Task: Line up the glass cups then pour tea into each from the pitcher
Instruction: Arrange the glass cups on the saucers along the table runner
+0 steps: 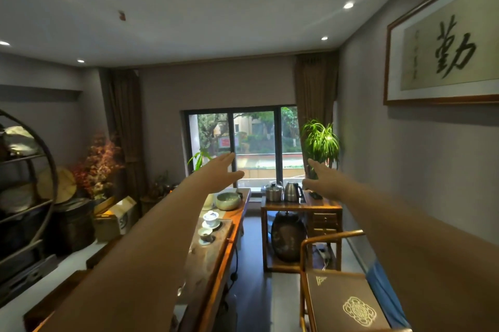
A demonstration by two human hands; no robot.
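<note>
Both my arms are stretched straight out in front of me, high above the furniture. My left hand (220, 172) is flat with fingers extended and holds nothing. My right hand (322, 177) is likewise flat and holds nothing. Below my left arm runs a long wooden tea table (216, 258), partly hidden by that arm. On it stand a white lidded cup with blue pattern (211, 218), a small cup on a saucer (205, 233) and a green ceramic bowl (228, 200). I cannot make out any glass cups or a pitcher.
A wooden side table (301, 206) by the window holds a steel pot (273, 191) and an electric kettle (293, 191), with a dark jar (287, 240) beneath. A chair with a patterned cushion (345, 302) stands at lower right. Shelves and boxes line the left.
</note>
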